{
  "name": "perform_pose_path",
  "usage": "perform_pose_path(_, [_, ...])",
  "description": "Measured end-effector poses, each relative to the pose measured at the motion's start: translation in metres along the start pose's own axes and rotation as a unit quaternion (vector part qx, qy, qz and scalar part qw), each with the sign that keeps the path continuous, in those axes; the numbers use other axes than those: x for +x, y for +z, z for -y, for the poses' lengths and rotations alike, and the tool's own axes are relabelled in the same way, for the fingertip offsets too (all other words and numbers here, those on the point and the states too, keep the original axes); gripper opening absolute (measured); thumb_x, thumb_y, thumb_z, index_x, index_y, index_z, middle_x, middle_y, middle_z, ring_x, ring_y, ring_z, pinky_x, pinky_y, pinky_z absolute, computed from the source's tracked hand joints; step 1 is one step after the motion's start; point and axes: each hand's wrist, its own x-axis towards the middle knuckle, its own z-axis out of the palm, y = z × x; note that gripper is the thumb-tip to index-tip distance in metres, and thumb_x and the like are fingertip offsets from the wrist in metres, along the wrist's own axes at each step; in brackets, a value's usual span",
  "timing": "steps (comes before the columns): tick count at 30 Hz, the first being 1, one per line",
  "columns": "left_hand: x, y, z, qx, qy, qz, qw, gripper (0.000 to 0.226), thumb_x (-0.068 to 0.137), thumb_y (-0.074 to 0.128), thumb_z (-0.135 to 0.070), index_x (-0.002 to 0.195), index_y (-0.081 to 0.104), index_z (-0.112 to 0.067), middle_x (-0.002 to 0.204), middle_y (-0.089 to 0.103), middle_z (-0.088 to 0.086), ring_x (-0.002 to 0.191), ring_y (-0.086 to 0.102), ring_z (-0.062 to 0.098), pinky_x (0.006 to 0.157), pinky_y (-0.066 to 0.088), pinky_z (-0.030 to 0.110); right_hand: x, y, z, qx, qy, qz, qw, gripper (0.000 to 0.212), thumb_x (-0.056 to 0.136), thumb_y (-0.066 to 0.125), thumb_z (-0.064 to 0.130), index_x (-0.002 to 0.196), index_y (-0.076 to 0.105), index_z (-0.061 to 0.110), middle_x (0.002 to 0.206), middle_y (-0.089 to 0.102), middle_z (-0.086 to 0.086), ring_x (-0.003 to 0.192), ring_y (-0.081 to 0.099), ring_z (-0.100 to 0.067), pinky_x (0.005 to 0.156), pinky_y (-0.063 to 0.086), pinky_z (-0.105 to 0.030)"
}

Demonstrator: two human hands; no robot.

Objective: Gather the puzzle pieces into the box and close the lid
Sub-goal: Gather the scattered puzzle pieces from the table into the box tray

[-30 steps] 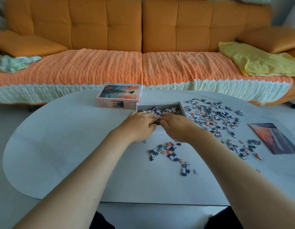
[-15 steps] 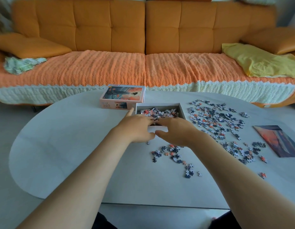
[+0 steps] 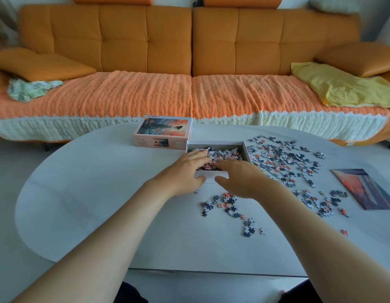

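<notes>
Puzzle pieces (image 3: 222, 153) are only partly gathered. A shallow layer of small, knobbed cardboard bits, white-backed or printed grey, navy and orange, covers the floor of the box (image 3: 214, 142). Far more lie outside it, so I judge the task less than half done.

Just left of the box, by its far corner, sits the lid (image 3: 163, 133), a glossy pink rectangular carton with a sunset picture, not yet fitted. The left hand (image 3: 185, 172) reaches over the box's near left corner, its fingers nearly straight and resting on the pieces inside, gripping nothing I can see. The box itself is a plain white, thin-walled card tray. The right hand (image 3: 240, 179) hovers palm down over its near wall, fingers relaxed and spread, empty as far as shows.

Right of the box a wide loose scatter (image 3: 283, 162) lies on the smooth pale tabletop (image 3: 91, 193). A smaller cluster (image 3: 224, 203) sits on the near side of the box, and furthest right rests a flat glossy print (image 3: 369, 190).
</notes>
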Motion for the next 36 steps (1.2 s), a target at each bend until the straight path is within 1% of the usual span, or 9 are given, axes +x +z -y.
perform_pose_path(3, [-0.010,0.002,-0.008,0.026,0.049,-0.096,0.994,0.044,0.091,0.059,-0.018,0.134,0.053,-0.021,0.149,0.037,-0.006,0.140,0.028,0.015,0.114,0.025,0.033,-0.017,-0.004,-0.009,0.076,-0.034,-0.081,0.993,0.043,0.097,0.049,0.032,0.141,0.048,0.031,0.150,0.040,0.012,0.140,0.034,-0.011,0.114,0.031,-0.036])
perform_pose_path(6, [-0.019,0.000,-0.018,0.093,0.089,-0.184,0.975,0.021,0.081,0.063,-0.009,0.098,0.054,-0.018,0.105,0.049,-0.003,0.098,0.049,0.018,0.082,0.045,0.034,-0.031,-0.013,-0.013,0.076,-0.088,-0.197,0.974,0.029,0.092,0.055,0.012,0.115,0.069,0.023,0.117,0.067,0.007,0.102,0.060,-0.009,0.095,0.051,-0.033])
perform_pose_path(8, [-0.027,-0.002,-0.024,0.080,0.060,-0.158,0.982,0.019,0.083,0.059,-0.010,0.089,0.047,-0.023,0.096,0.045,-0.007,0.082,0.048,0.015,0.067,0.045,0.032,-0.042,-0.017,-0.012,0.063,-0.095,-0.199,0.973,0.027,0.092,0.054,0.009,0.107,0.072,0.023,0.106,0.069,0.009,0.077,0.055,0.001,0.083,0.054,-0.026])
perform_pose_path(10, [-0.036,0.002,-0.024,0.063,0.030,-0.106,0.992,0.016,0.084,0.057,-0.016,0.086,0.046,-0.027,0.095,0.045,-0.012,0.077,0.050,0.013,0.064,0.047,0.034,-0.052,-0.012,-0.012,0.045,-0.084,-0.142,0.985,0.027,0.094,0.053,0.013,0.111,0.070,0.024,0.113,0.068,0.010,0.077,0.053,0.003,0.085,0.051,-0.020])
perform_pose_path(16, [-0.051,0.019,-0.018,0.079,-0.041,0.019,0.996,0.038,0.089,0.062,-0.035,0.125,0.058,-0.023,0.120,0.048,-0.007,0.115,0.045,0.013,0.096,0.044,0.035,-0.067,0.015,-0.019,0.022,-0.038,-0.024,0.999,0.046,0.093,0.046,0.002,0.133,0.056,0.022,0.129,0.055,0.005,0.116,0.052,-0.017,0.101,0.046,-0.035])
perform_pose_path(19, [-0.051,0.023,-0.028,0.047,-0.023,0.022,0.998,0.030,0.090,0.062,-0.020,0.120,0.064,-0.020,0.110,0.052,-0.005,0.106,0.052,0.015,0.093,0.046,0.035,-0.071,0.014,-0.017,0.056,-0.035,-0.006,0.998,0.051,0.093,0.043,-0.001,0.134,0.055,0.026,0.127,0.055,0.007,0.117,0.051,-0.016,0.099,0.043,-0.027])
perform_pose_path(24, [-0.044,0.026,-0.044,0.011,-0.023,0.034,0.999,0.035,0.092,0.051,-0.014,0.125,0.062,-0.021,0.109,0.054,-0.004,0.101,0.055,0.018,0.091,0.046,0.032,-0.087,-0.006,-0.027,0.113,0.007,0.015,0.993,0.042,0.091,0.061,0.020,0.132,0.055,0.030,0.114,0.060,0.013,0.095,0.058,-0.005,0.083,0.043,-0.018])
perform_pose_path(30, [-0.040,0.041,-0.069,0.097,-0.014,0.076,0.992,0.096,0.071,0.056,-0.080,0.149,0.031,-0.031,0.141,0.030,-0.007,0.132,0.026,0.015,0.107,0.034,0.040,-0.101,-0.013,-0.032,0.122,0.075,0.144,0.979,0.041,0.072,0.083,0.025,0.108,0.062,0.026,0.076,0.067,0.011,0.060,0.058,0.003,0.059,0.045,-0.018])
perform_pose_path(36, [-0.030,0.052,-0.075,0.080,0.007,0.005,0.997,0.069,0.077,0.061,-0.067,0.135,0.050,-0.032,0.124,0.043,-0.006,0.121,0.035,0.015,0.096,0.041,0.035,-0.083,-0.006,-0.023,0.165,0.086,0.084,0.979,0.019,0.076,0.077,0.014,0.090,0.071,0.026,0.076,0.073,0.004,0.056,0.068,-0.012,0.050,0.052,-0.021])
